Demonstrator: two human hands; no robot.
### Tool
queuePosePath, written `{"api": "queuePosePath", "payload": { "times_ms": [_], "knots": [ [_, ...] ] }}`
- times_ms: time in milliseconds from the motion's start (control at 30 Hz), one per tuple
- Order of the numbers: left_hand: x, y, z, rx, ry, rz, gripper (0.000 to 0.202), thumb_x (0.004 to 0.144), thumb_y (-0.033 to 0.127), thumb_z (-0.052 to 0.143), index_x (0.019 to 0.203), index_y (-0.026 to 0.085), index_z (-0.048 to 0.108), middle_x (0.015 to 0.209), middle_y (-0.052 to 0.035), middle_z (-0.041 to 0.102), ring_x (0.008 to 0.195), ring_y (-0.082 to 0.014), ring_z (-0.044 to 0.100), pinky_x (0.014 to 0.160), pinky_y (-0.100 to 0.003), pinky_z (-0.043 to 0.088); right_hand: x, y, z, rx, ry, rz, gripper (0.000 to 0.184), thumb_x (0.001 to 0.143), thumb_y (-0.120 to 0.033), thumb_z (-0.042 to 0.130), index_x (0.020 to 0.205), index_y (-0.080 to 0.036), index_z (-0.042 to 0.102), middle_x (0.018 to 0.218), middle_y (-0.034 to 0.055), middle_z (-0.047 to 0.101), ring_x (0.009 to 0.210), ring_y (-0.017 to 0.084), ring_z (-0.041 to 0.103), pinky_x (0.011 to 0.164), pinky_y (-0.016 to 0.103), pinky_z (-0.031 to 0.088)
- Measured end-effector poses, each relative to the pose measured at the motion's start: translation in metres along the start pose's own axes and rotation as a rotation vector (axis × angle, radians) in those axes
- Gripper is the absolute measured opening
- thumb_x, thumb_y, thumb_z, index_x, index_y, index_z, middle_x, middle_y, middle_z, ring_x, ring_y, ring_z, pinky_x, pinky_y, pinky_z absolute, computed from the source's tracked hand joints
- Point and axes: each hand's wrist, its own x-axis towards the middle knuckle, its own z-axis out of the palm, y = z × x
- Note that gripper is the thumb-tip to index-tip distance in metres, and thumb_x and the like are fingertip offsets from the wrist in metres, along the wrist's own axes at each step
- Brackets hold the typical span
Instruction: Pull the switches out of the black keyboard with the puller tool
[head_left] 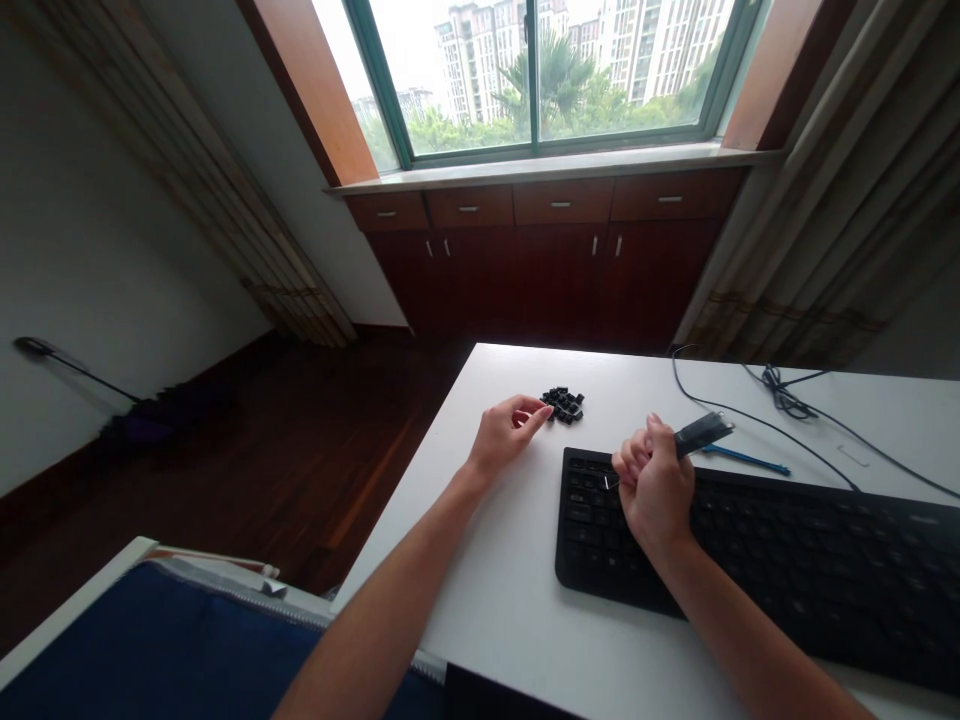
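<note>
My right hand [655, 487] grips a black-handled wire keycap puller [701, 435], with its thin metal wires reaching down to the keys of a black computer keyboard [787, 560]. Several keys near the hand are hidden by it. My left hand [510, 435] rests on the white desk [510, 610] with its fingers loosely curled, holding nothing. Its fingertips lie just beside a small pile of black keycaps [562, 405].
A slim blue tool [746, 460] lies above the keyboard, and black cables [784, 400] loop across the desk's far right. Past the desk's far edge stand dark wooden cabinets [562, 270] under a window. A blue-covered seat [150, 650] sits at the lower left.
</note>
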Motion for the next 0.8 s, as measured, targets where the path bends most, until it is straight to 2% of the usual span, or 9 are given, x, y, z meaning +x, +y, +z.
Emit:
{"api": "queuePosePath", "payload": {
  "times_ms": [100,233,433,633,800],
  "knots": [
    [0.003,-0.009,-0.001,0.006,0.052,0.013,0.029,0.09,0.043,0.069,0.104,0.019,0.073,0.102,-0.0068,0.076,0.08,-0.0177,0.073,0.072,-0.028,0.061,0.0,0.0,0.001,-0.001,-0.004,0.002,0.044,0.087,-0.029,0.069,0.056,-0.02,0.039,0.047,-0.0098,0.032,0.04,0.005,0.024,0.037,0.021,0.022],
    [0.005,-0.016,0.0,0.008,0.082,0.054,0.019,0.09,0.03,0.069,0.104,0.018,0.072,0.104,-0.0073,0.074,0.085,-0.018,0.074,0.079,-0.031,0.064,0.0,-0.001,0.001,0.001,-0.006,-0.001,0.045,0.086,-0.029,0.069,0.056,-0.02,0.038,0.047,-0.0099,0.032,0.04,0.005,0.024,0.037,0.021,0.022],
    [0.003,-0.016,0.003,0.054,0.065,0.193,0.011,0.09,0.019,0.065,0.097,0.016,0.073,0.104,-0.0074,0.069,0.093,-0.0175,0.071,0.087,-0.033,0.064,0.0,0.0,0.001,-0.022,-0.013,-0.001,0.046,0.085,-0.031,0.07,0.056,-0.02,0.037,0.048,-0.01,0.032,0.041,0.005,0.025,0.037,0.02,0.023],
    [0.0,-0.013,0.004,0.151,0.01,0.283,0.012,0.09,0.014,0.062,0.095,0.019,0.072,0.108,-0.0065,0.069,0.095,-0.017,0.07,0.087,-0.033,0.063,0.0,0.001,0.0,-0.022,-0.026,0.003,0.045,0.085,-0.031,0.07,0.057,-0.02,0.037,0.049,-0.0101,0.031,0.041,0.005,0.025,0.037,0.02,0.023],
    [0.002,-0.015,-0.005,0.258,-0.014,0.305,0.013,0.089,0.014,0.062,0.089,0.021,0.072,0.106,-0.006,0.07,0.098,-0.0194,0.069,0.082,-0.032,0.061,0.0,0.001,-0.001,-0.032,-0.042,0.004,0.045,0.087,-0.031,0.069,0.057,-0.02,0.037,0.05,-0.01,0.031,0.041,0.005,0.024,0.037,0.02,0.022]
  ]
}}
